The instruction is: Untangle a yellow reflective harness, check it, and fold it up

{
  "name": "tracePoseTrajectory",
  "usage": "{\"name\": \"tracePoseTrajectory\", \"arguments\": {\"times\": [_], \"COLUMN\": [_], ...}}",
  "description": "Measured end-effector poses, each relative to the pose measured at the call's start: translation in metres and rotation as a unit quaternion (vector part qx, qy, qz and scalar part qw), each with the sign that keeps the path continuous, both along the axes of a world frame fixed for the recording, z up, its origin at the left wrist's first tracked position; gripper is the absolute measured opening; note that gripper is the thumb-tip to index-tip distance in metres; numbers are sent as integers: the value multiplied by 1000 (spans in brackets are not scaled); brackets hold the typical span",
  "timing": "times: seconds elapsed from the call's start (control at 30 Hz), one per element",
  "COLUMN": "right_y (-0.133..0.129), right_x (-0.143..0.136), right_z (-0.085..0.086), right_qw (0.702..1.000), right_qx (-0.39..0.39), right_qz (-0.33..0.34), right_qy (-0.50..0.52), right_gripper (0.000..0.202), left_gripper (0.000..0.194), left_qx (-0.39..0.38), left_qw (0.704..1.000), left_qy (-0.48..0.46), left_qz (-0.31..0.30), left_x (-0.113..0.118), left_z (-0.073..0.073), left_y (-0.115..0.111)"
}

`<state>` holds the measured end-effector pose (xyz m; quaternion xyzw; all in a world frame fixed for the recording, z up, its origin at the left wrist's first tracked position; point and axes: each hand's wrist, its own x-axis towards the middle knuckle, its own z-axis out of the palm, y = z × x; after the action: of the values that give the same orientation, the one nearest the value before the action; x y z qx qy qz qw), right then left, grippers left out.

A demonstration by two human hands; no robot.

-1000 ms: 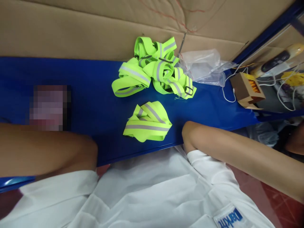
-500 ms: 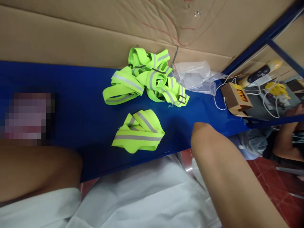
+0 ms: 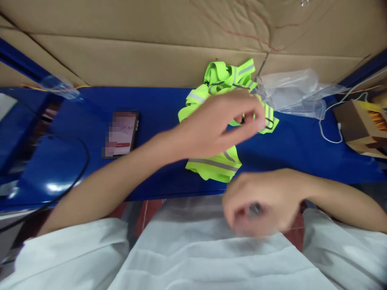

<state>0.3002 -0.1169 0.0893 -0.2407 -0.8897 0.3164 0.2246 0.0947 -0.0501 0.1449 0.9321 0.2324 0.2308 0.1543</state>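
Note:
A tangled pile of neon-yellow reflective straps [image 3: 223, 74] lies at the back of the blue table [image 3: 302, 149]. A folded neon strap bundle [image 3: 216, 167] rests near the front edge. My left hand [image 3: 220, 121] reaches across from the left and hangs over both, fingers curled toward the thumb near the pile; whether it grips a strap is unclear. My right hand [image 3: 260, 199] is blurred just off the table's front edge, fingers curled, with a small dark spot at the palm that I cannot make out. White sleeves and a white garment fill the bottom.
A phone [image 3: 121, 133] lies flat at the left, with a black cable [image 3: 75, 177] looping beside it. A clear plastic bag [image 3: 290, 92], a white cord [image 3: 328, 139] and a small cardboard box [image 3: 359, 125] sit at the right. A cardboard wall [image 3: 136, 60] backs the table.
The view swung left. My left arm lifted off the table and reached right over the straps. My right hand, out of view before, now shows at the front edge.

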Motion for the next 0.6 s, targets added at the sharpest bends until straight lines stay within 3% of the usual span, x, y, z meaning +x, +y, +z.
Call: {"name": "tracePoseTrajectory", "arguments": {"times": [0.03,0.07,0.13,0.23,0.33,0.47,0.6], "right_y": [11,21,41,56,57,55,55], "right_x": [-2,-3,-4,-3,-4,-3,-2], "right_z": [-7,-16,-37,-63,-70,-64,-63], "right_qw": [999,996,985,985,990,992,996], "right_qx": [38,85,164,142,107,85,54], "right_qz": [26,30,-33,-91,-91,-90,-77], "right_qy": [7,17,41,42,17,29,7], "right_gripper": [32,30,24,29,31,25,51], "left_gripper": [40,28,40,62,73,64,61], "left_qx": [6,12,20,17,17,45,53], "left_qw": [998,997,998,1000,999,999,996], "left_qy": [-55,-82,-62,4,29,23,-12], "left_qz": [5,-9,-3,-18,-25,8,70], "left_x": [-9,-20,-44,-71,-83,-90,-100], "left_z": [-18,-37,-75,-111,-122,-126,-133], "left_y": [-7,-13,-22,-26,-23,-19,-17]}}
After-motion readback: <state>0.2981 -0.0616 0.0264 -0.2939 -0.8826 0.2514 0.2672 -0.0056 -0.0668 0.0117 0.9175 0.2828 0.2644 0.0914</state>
